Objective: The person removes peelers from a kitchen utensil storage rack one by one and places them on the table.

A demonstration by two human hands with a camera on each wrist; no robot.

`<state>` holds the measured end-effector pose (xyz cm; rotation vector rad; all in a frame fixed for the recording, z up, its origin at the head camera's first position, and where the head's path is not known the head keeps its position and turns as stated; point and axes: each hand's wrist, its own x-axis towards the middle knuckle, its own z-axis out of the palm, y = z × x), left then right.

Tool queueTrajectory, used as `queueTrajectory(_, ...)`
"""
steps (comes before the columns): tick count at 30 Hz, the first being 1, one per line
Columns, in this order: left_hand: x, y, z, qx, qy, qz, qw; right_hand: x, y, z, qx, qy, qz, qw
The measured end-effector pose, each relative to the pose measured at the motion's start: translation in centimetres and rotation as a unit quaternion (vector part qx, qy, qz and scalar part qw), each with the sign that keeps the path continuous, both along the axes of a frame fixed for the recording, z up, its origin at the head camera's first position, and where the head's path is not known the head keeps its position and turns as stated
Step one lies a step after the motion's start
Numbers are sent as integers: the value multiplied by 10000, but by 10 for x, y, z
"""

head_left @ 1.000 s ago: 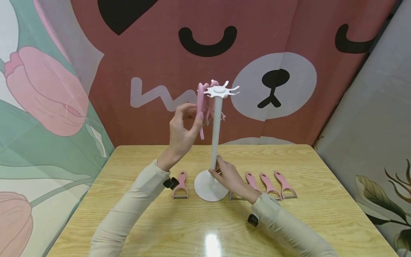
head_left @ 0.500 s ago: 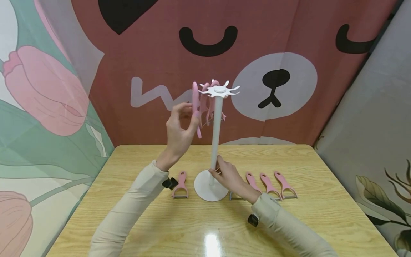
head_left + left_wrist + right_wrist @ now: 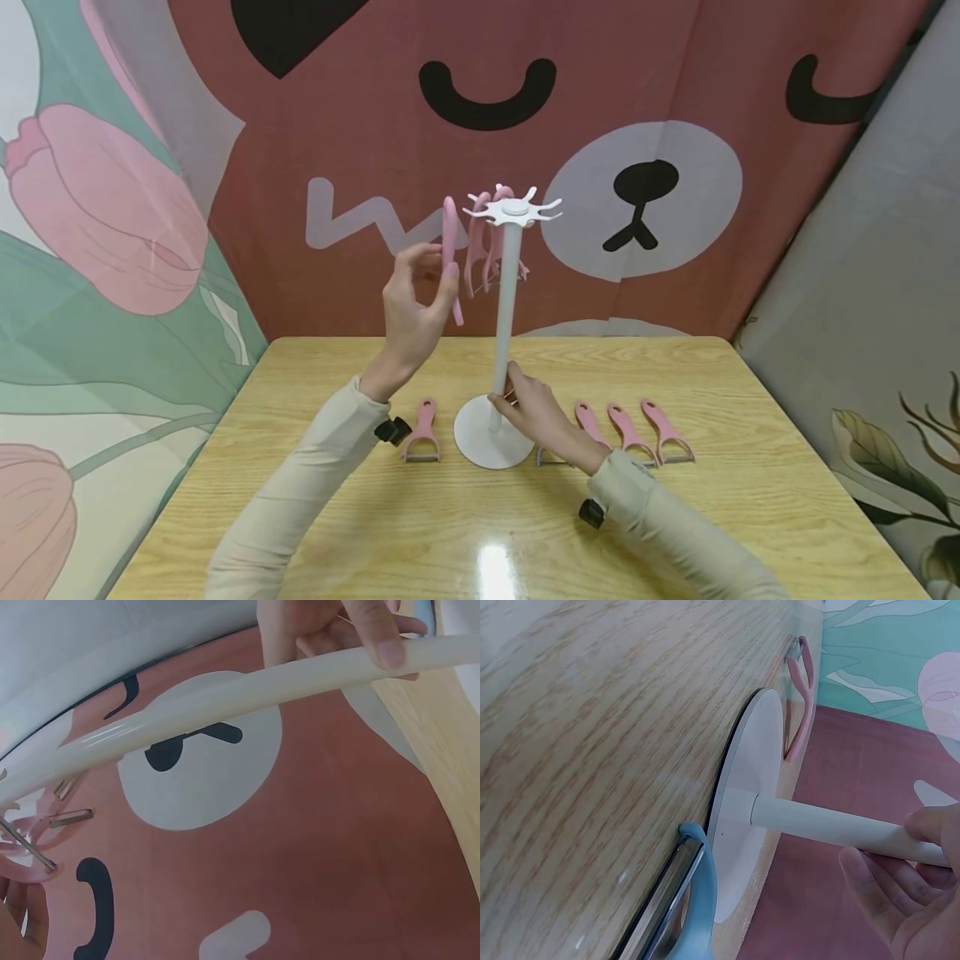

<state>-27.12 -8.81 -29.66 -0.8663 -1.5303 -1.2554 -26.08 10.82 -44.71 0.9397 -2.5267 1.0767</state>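
Observation:
My left hand (image 3: 411,310) pinches a pink peeler (image 3: 449,242) upright, just left of the white rack's hooked top (image 3: 514,210), with a gap between them. Other pink peelers (image 3: 477,250) hang from hooks on the rack's left and back. Low on the white pole (image 3: 507,308), my right hand (image 3: 536,414) grips it above the round base (image 3: 480,446). The right wrist view shows thumb and fingers (image 3: 922,892) round the pole (image 3: 832,825). In the left wrist view, only part of my left hand (image 3: 22,919) shows at the lower left edge.
One pink peeler (image 3: 424,429) lies left of the base on the wooden table (image 3: 360,517). Several pink peelers (image 3: 656,419) lie to the right, partly behind my right forearm. A blue peeler (image 3: 701,900) lies close beside the base. A patterned cloth stands behind the table.
My left hand and its peeler have moved left, away from the rack's hooks, leaving a gap. My right hand stays on the pole.

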Motion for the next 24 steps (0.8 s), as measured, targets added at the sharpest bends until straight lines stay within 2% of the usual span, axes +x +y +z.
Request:
queueTrajectory(19, -1, -16, -21, 29, -251, 311, 9992, 0, 0, 0, 30, -44, 5, 10000)
queueTrajectory(24, -1, -18, -26, -22, -252, 304, 9992, 0, 0, -1, 28, -24, 9, 10000)
